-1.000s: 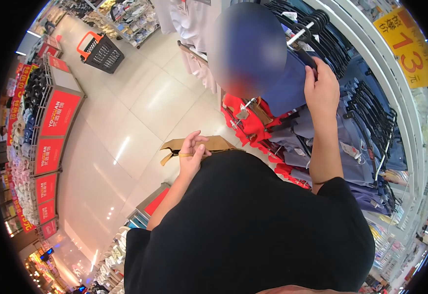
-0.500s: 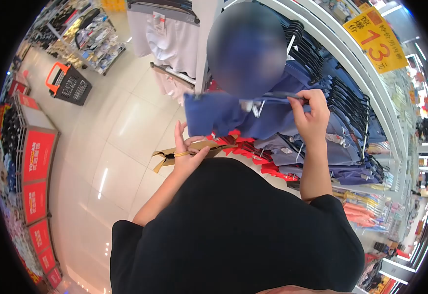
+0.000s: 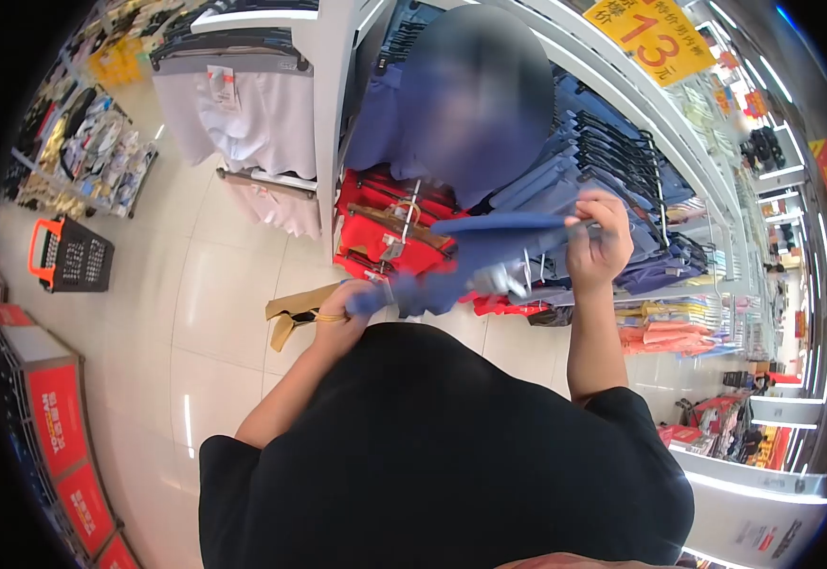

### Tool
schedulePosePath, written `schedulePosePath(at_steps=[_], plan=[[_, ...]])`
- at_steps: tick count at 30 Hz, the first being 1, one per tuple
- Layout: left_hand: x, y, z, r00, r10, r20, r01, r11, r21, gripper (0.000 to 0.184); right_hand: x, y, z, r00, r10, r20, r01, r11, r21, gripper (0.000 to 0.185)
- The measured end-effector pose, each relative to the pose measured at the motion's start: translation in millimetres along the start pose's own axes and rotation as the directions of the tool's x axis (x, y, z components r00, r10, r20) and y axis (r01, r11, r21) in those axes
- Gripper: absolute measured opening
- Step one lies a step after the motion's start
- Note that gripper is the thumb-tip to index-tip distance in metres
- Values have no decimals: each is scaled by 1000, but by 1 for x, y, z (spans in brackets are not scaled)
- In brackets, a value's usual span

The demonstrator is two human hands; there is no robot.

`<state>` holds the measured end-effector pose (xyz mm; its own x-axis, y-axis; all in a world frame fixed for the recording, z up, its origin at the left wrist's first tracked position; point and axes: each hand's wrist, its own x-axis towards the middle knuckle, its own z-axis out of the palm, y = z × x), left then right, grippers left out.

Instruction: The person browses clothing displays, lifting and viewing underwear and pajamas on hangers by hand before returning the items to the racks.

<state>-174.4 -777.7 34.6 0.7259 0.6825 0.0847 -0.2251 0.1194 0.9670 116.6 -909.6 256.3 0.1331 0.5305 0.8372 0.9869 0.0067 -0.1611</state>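
Note:
A blue garment [image 3: 508, 245], smeared by motion, hangs between my two hands in front of the clothes rack, with a whitish tag near its middle. My right hand [image 3: 600, 239] pinches its right end, fingers closed. At the lower left end of the cloth, my left hand [image 3: 342, 313] is closed on its edge, a yellow band at the base of the fingers. Beside that hand is a brown paper bag [image 3: 285, 318]. Red garments [image 3: 371, 213] on hangers are just behind the blue cloth.
Dark hangers with blue clothes [image 3: 612, 156] line the rack at right. Pale shirts [image 3: 233, 114] hang at upper left. A black basket with orange handles [image 3: 83, 258] stands on the floor. Red-panelled display bins [image 3: 56, 417] curve along the left. A blurred disc covers the top middle.
My right hand has drawn the blue garment away from the rack, and my left hand has closed on its other end. The view has turned to the right, shifting the basket and bins left.

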Motion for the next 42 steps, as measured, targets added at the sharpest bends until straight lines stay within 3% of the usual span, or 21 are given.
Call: schedulePosePath(at_steps=[1, 2, 6, 13, 16, 19, 25, 28, 32, 36, 40, 42], plan=[[-3, 3, 0, 989, -150, -19, 146, 981, -127, 12, -1, -8, -5, 993, 107, 51, -103, 993, -64, 24], [-4, 0, -4, 988, -152, 9, 152, 982, -116, 13, 0, -15, -8, 972, 217, 94, -204, 970, -130, 23], [-11, 1, -21, 979, -190, 73, 192, 981, -27, 16, 18, -27, 6, 957, 289, 5, -284, 941, -186, 25], [-16, 5, -43, 979, -198, 45, 201, 976, -80, 18, 36, -11, 46, 930, 354, 97, -295, 878, -377, 33], [-18, 2, -54, 985, -173, 18, 173, 985, 6, 17, 38, 5, 61, 879, 459, 129, -369, 826, -426, 39], [-22, 3, -63, 988, -157, 0, 156, 982, 108, 15, 37, 16, 71, 891, 435, 128, -352, 841, -411, 40], [-33, 0, -70, 987, -148, -64, 143, 987, -73, 12, 35, 38, 83, 894, 414, 168, -312, 848, -428, 39], [-38, -3, -67, 980, -196, -36, 194, 979, -60, 11, 34, 40, 88, 919, 367, 145, -270, 852, -449, 35], [-35, -5, -58, 983, -185, 3, 185, 981, -53, 11, 24, 28, 72, 988, 145, 50, -109, 893, -436, 48], [-33, -17, -44, 978, -198, 73, 203, 976, -81, 13, -7, 33, 23, 978, 207, -4, -174, 815, -552, 63], [-28, -23, -22, 975, -172, 144, 184, 980, -79, 15, -42, 66, -38, 957, 240, -164, -285, 669, -687, 79], [-23, -22, -7, 976, -147, 163, 164, 982, -94, 18, -55, 82, -62, 939, 236, -249, -342, 691, -637, 81]])
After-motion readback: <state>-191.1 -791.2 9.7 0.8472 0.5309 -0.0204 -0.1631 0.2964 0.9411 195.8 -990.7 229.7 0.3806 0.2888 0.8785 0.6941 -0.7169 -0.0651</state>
